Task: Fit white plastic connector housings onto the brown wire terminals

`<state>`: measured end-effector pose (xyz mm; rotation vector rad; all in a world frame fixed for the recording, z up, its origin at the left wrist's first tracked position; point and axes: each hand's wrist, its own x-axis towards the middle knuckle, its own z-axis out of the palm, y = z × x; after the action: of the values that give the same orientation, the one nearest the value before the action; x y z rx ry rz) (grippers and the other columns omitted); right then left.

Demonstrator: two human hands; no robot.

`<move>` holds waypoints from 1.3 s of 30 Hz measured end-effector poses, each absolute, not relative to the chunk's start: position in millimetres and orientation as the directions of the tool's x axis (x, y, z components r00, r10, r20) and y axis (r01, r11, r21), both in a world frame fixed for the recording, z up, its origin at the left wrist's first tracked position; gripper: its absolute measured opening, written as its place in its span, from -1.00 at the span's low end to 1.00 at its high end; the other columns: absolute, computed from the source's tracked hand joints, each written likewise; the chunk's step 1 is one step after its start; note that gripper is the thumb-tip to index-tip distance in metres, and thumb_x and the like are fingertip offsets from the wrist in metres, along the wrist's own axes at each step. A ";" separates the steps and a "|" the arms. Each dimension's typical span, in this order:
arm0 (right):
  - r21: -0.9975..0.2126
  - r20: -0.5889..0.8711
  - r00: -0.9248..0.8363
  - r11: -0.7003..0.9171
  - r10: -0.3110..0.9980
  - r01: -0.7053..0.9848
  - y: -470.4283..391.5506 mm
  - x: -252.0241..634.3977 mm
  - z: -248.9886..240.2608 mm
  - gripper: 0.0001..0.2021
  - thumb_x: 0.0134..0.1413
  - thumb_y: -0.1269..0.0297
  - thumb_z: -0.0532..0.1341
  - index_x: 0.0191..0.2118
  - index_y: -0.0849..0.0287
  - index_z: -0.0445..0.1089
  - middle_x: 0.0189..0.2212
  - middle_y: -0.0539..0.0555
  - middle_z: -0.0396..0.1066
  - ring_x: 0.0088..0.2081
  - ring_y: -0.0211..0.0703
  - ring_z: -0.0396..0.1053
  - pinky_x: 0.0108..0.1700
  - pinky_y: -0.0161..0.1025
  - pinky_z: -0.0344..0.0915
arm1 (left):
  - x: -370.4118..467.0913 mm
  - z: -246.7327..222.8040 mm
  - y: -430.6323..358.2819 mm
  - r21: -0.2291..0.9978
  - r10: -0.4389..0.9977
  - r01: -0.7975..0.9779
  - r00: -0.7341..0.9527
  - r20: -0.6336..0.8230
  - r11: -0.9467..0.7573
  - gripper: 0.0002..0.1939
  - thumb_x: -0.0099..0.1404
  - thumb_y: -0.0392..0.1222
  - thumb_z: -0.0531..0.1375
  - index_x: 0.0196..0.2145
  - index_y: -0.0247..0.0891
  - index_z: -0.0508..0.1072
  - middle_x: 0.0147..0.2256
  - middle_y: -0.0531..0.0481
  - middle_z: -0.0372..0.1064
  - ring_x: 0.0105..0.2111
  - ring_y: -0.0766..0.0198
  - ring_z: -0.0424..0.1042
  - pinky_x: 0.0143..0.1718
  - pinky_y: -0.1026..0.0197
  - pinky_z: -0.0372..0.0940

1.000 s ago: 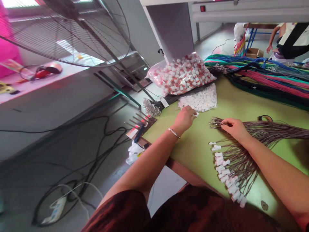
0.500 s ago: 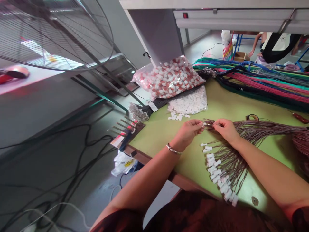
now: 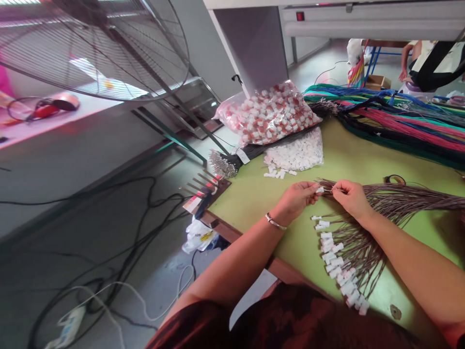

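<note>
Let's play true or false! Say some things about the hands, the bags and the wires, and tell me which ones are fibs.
1. The left hand holds a small white connector. True.
2. The right hand is inside a bag. False: it pinches a wire next to the left hand.
3. The bracelet is on the right wrist. False: it is on the left wrist.
4. Loose white pieces lie by the smaller bag. True.
5. Every wire on the table is brown. False: the bundle at the back has blue, green and pink ones.
</note>
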<state>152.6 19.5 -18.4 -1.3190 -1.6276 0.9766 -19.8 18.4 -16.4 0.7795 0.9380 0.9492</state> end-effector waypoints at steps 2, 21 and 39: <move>-0.921 0.112 -0.133 0.153 0.985 0.359 19.2 152.3 -17.2 -0.85 -0.18 0.25 0.12 -0.62 0.19 0.27 -0.69 -0.08 0.15 -0.59 -0.34 0.03 -0.51 -0.33 0.01 | -20.0 -16.3 18.1 0.867 0.910 -0.315 0.282 -0.303 0.386 -0.76 0.05 -0.15 0.32 -0.51 -0.40 0.41 -0.56 0.02 0.36 -0.61 0.49 0.25 -0.56 0.37 0.10; -0.864 0.093 -0.179 0.169 0.979 0.474 21.2 154.3 -20.7 -0.87 -0.22 0.28 0.13 -0.63 0.19 0.30 -0.70 -0.07 0.21 -0.60 -0.33 0.08 -0.52 -0.34 0.02 | -19.1 -25.3 16.0 0.941 0.972 -0.283 0.196 -0.130 0.183 -0.78 -0.13 -0.30 0.39 -0.48 -0.34 0.46 -0.47 0.01 0.45 -0.46 0.38 0.39 -0.27 0.25 0.30; -0.937 0.005 -0.193 0.072 0.981 0.342 24.2 157.6 -13.5 -0.84 -0.26 0.21 0.12 -0.64 0.19 0.25 -0.73 -0.10 0.12 -0.63 -0.37 -0.01 -0.58 -0.36 -0.05 | -4.0 -30.5 8.8 0.977 0.983 -0.213 0.180 0.031 0.008 -0.62 -0.07 -0.33 0.34 -0.22 -0.28 0.49 -0.26 -0.05 0.49 -0.29 0.30 0.46 -0.14 0.21 0.34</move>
<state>157.6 24.2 -13.5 -1.3405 -1.6345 1.1298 -4.0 8.8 -30.5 1.1407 0.9143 1.1764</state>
